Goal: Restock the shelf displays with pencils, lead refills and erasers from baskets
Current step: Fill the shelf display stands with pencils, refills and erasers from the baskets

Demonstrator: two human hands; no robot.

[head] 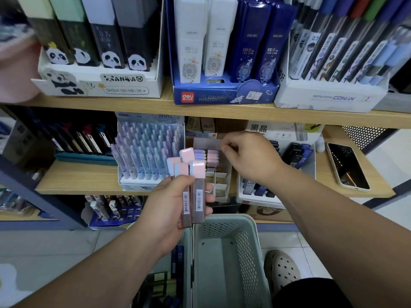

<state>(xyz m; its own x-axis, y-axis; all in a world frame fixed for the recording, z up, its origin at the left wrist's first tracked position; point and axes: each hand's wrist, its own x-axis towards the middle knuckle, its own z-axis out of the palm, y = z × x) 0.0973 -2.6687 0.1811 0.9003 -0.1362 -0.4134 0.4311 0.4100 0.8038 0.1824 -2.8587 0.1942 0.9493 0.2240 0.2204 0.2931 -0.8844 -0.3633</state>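
My left hand (173, 204) has its fingers wrapped round a bunch of pink-capped lead refill cases (198, 172), held upright. At one o'clock from them, my right hand (251, 156) curls its fingers at the top of the display box (220, 174). Whether they pinch anything, I cannot tell. The green basket (224, 252) sits at six o'clock.
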